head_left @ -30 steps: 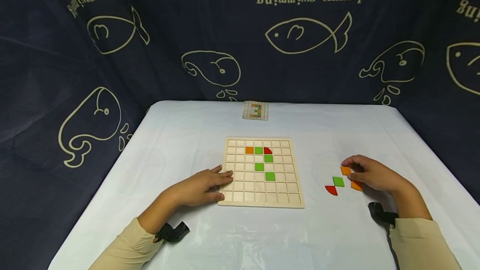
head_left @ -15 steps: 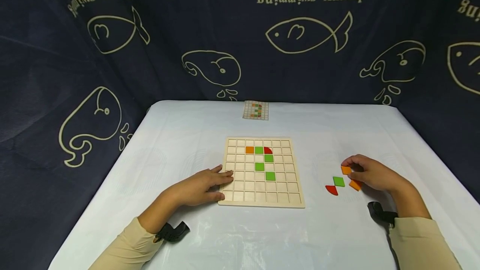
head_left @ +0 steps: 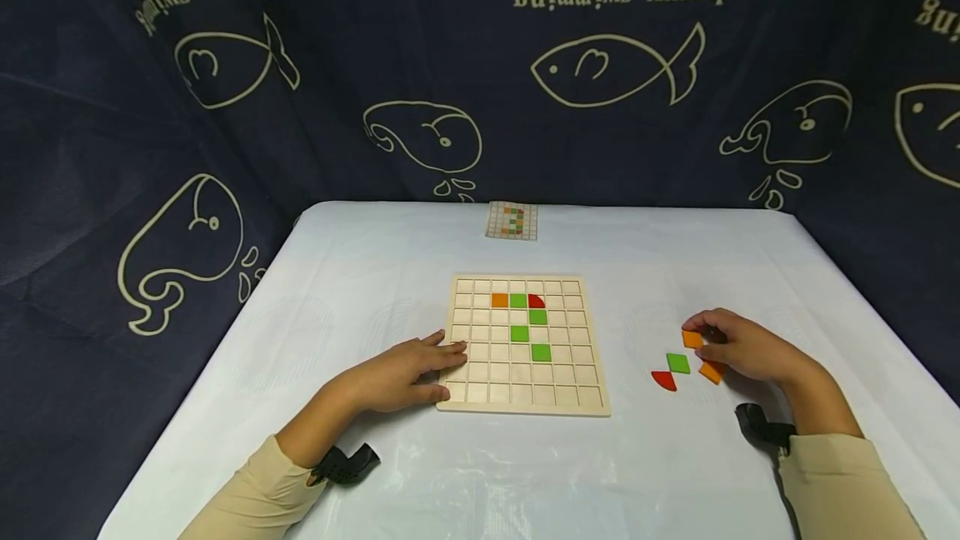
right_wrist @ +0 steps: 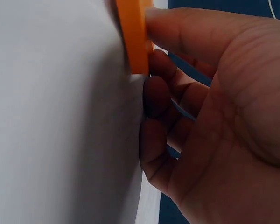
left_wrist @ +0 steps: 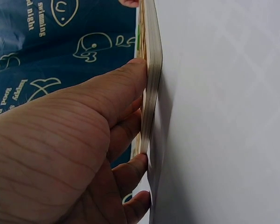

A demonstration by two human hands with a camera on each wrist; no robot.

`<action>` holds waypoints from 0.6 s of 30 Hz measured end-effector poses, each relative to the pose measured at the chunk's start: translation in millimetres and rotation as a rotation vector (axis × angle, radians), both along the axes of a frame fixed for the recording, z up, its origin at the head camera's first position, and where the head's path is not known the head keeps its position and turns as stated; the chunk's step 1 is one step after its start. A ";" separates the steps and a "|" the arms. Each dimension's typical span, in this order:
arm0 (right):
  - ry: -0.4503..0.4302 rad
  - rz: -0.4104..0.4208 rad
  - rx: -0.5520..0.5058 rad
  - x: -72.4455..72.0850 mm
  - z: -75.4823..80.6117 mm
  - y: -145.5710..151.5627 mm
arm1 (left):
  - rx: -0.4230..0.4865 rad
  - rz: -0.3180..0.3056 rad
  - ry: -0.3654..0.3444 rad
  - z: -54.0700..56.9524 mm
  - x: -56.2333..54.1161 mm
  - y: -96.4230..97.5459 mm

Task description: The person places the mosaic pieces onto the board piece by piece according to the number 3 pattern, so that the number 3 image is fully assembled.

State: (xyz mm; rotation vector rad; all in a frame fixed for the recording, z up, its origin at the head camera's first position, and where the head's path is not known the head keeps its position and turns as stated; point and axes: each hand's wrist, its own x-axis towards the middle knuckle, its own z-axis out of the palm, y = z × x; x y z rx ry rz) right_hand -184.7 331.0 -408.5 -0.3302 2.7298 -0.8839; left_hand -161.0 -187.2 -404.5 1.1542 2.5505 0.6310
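Observation:
A wooden grid board (head_left: 491, 397) lies mid-table, with an orange square tile (head_left: 499, 300), several green square tiles (head_left: 519, 333) and a red quarter-circle tile (head_left: 536, 302) in its cells. My left hand (head_left: 401, 373) rests at the board's left edge, fingers spread onto it; the left wrist view shows the thumb against its side. To the right, my right hand (head_left: 750, 347) has an orange tile (head_left: 692, 339) between thumb and index finger, flat on the table. Another orange tile (head_left: 711, 371) lies partly under that hand. The remaining fingertips (right_wrist: 156, 93) touch the cloth.
Left of the right hand lie a loose green tile (head_left: 678, 363) and a red quarter-circle tile (head_left: 664, 380). At the table's back edge is a small pattern card (head_left: 492, 232) showing coloured cells. A dark printed curtain (head_left: 480, 65) hangs behind the white table (head_left: 360, 273).
The orange tile beneath the right hand has turned slightly and shifted a little left. Both hands stay nearly still.

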 end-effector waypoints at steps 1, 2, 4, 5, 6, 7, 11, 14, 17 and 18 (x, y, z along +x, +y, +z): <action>-0.003 0.001 -0.003 -0.2 -0.3 0.0 | 0.002 -0.003 0.006 -0.4 -0.1 -0.1; -0.004 0.003 -0.004 -0.3 -0.5 0.0 | 0.001 -0.003 0.007 -0.8 -0.2 -0.3; -0.002 0.008 -0.005 -0.3 -0.7 0.1 | 0.000 -0.004 0.009 -1.2 -0.3 -0.4; -0.002 0.009 -0.006 -0.3 -0.8 0.2 | -0.001 -0.005 0.012 -1.6 -0.5 -0.5; 0.001 0.011 -0.005 -0.2 -0.8 0.2 | -0.002 -0.005 0.013 -1.8 -0.6 -0.5; 0.003 0.012 -0.002 -0.2 -0.9 0.3 | -0.003 -0.005 0.015 -2.0 -0.7 -0.5; 0.008 0.010 0.002 -0.1 -1.3 0.2 | -0.006 -0.001 0.008 -1.8 -1.0 0.0; 0.004 0.005 0.009 -0.4 -1.6 0.4 | -0.004 0.000 0.005 -1.5 -0.8 0.3; 0.008 0.007 0.014 -0.7 -1.3 1.2 | 0.001 0.000 0.005 -1.7 -0.4 0.0; 0.010 0.009 0.013 -0.7 -0.8 1.2 | 0.003 0.000 0.005 -1.7 -0.3 -0.2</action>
